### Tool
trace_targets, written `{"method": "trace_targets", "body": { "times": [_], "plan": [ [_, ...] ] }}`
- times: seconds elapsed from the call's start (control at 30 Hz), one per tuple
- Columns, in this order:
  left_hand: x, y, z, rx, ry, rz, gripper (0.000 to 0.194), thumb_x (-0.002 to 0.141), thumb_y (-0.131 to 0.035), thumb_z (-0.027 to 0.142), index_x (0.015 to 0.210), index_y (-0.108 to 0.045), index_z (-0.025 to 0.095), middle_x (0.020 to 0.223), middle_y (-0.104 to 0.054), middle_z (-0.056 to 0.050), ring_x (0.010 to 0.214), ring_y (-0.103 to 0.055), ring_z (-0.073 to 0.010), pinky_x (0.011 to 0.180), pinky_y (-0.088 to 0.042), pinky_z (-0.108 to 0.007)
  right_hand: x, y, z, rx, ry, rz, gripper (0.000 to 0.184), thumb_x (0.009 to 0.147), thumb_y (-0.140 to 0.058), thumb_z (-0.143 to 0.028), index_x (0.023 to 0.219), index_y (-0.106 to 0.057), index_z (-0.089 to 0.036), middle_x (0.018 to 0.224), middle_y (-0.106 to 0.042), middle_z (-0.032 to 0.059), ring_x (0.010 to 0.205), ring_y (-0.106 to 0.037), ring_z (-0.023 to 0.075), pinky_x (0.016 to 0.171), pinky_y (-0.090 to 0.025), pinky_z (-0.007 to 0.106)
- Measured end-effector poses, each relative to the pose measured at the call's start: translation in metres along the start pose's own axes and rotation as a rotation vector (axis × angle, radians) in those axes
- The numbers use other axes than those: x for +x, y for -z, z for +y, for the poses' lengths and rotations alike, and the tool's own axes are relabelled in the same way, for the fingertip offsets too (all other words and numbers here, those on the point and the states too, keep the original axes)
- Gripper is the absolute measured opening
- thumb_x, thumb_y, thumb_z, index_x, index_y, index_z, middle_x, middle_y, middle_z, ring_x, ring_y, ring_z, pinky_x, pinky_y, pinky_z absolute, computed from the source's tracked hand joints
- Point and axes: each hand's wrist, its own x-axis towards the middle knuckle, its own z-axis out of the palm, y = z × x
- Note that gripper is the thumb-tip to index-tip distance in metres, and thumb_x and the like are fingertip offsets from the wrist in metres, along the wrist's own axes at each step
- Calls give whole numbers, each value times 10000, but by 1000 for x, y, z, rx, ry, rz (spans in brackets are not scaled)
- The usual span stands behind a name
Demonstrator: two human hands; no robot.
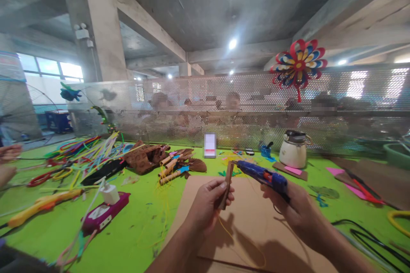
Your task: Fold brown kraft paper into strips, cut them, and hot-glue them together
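My left hand (pixel 214 198) pinches a narrow folded strip of brown paper or card (pixel 227 185), held upright, and a thin yellow string (pixel 228 234) trails below it. In my right hand (pixel 296 204) is a blue glue gun (pixel 262 173), its nozzle pointing left and close to the top of the brown strip. Whether the nozzle touches the strip, I cannot tell. Both hands are above a brown cardboard sheet (pixel 188 209) on the green tabletop (pixel 137 230).
Rolled brown paper pieces (pixel 171 175) lie left of centre. Further left are a purple power strip (pixel 105 213), a yellow glue gun (pixel 45 207) and coloured pipe cleaners (pixel 86 151). A kettle (pixel 293 151) stands back right, near red-handled scissors (pixel 367 192). Another person's hand (pixel 9 153) shows far left.
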Motion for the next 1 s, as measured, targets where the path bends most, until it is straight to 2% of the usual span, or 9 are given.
{"method": "trace_targets", "body": {
  "times": [0.17, 0.33, 0.47, 0.77, 1.0],
  "plan": [
    [-1, 0, 1, -11, 15, -19, 259, 663, -755, 264, 823, -672, 77, 758, -642, -81, 587, -552, -91, 541, -384, -194, 1, 1, -2, -4, 8, -34, 384, 912, -400, -455, 809, -624, -161, 498, -491, -1, 476, -460, 152, 444, -388, 263],
    [-2, 0, 1, -53, 38, -35, 221, 674, -739, 229, 810, -670, 69, 750, -639, -84, 572, -547, -83, 534, -385, -184, 1, 1, -2, 27, -5, -18, 404, 915, -379, -467, 752, -591, -165, 610, -577, 36, 593, -533, 179, 561, -447, 295],
    [-2, 1, 1, -75, 46, -47, 203, 696, -719, 202, 834, -665, 63, 759, -638, -87, 571, -553, -81, 536, -392, -178, 2, 1, -1, 59, -12, -34, 385, 911, -393, -460, 792, -602, -161, 726, -641, 64, 666, -578, 194, 611, -467, 300],
    [-3, 2, 4, -128, 73, -45, 216, 686, -730, 193, 834, -654, 56, 755, -634, -88, 582, -561, -84, 555, -411, -176, -1, 1, 0, 55, 8, -55, 376, 907, -405, -455, 818, -623, -163, 756, -668, 73, 679, -599, 208, 616, -486, 315],
    [-3, 2, 3, -107, 74, -60, 209, 698, -719, 197, 834, -654, 53, 754, -632, -88, 574, -555, -82, 549, -406, -178, 1, -2, 6, 63, 14, 19, 355, 896, -426, -449, 808, -624, -167, 755, -669, 65, 685, -608, 202, 622, -485, 299]
  ]
}}
